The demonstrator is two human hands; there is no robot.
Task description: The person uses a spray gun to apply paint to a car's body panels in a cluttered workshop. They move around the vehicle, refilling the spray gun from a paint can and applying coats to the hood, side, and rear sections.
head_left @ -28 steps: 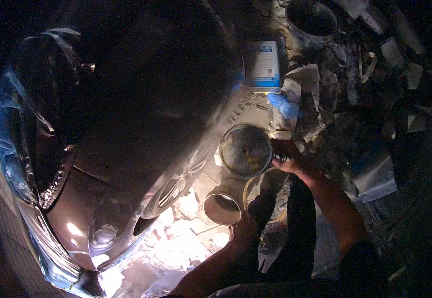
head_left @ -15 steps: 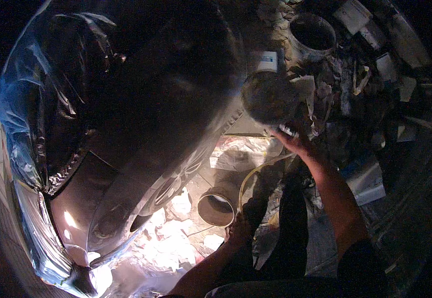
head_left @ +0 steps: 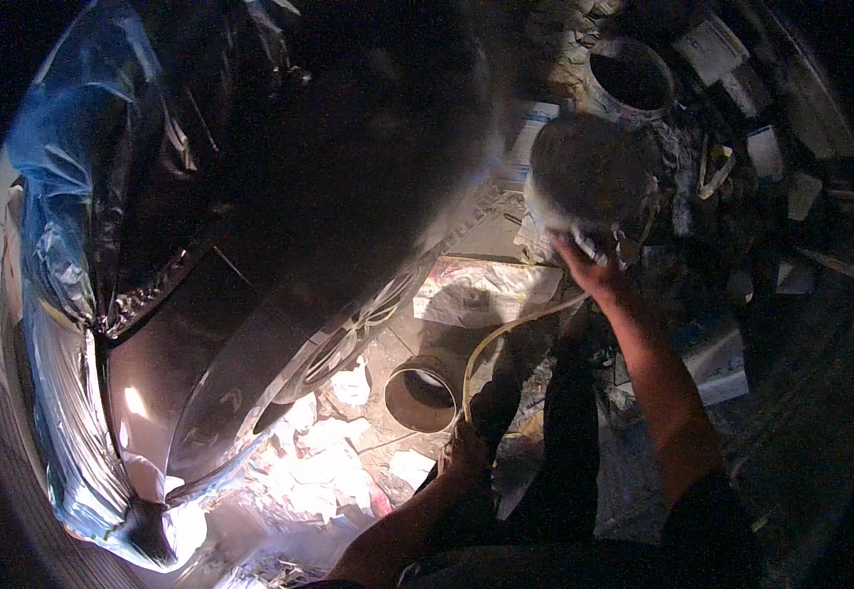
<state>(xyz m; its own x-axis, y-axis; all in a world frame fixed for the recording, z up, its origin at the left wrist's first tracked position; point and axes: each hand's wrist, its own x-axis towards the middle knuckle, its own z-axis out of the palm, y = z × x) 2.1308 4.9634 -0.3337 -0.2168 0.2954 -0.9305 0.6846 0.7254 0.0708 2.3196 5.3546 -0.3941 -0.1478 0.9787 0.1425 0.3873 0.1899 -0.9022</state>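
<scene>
My right hand (head_left: 594,273) is closed on what looks like a spray gun; its round dark cup (head_left: 592,162) hides most of the tool. A pale yellowish hose (head_left: 507,332) runs from beneath that hand down to my left hand (head_left: 461,454), whose fingers are closed round it. To the left of the cup stretches a large dark car body (head_left: 299,187), a small gap away from it. The car's spoked wheel (head_left: 348,339) shows below its side. Dim light hides the fingers' exact grip on the tool.
An open round bucket (head_left: 422,401) stands left of my legs, another bucket (head_left: 631,79) at the far right. Crumpled paper (head_left: 319,456) covers the brightly lit floor. Bluish plastic sheeting (head_left: 68,167) drapes the car's left end. Dark litter and cartons (head_left: 712,49) lie along the right.
My right hand and the spray gun's cup have shifted right and a little away from the car. My left hand still holds the hose. The whole view has moved slightly.
</scene>
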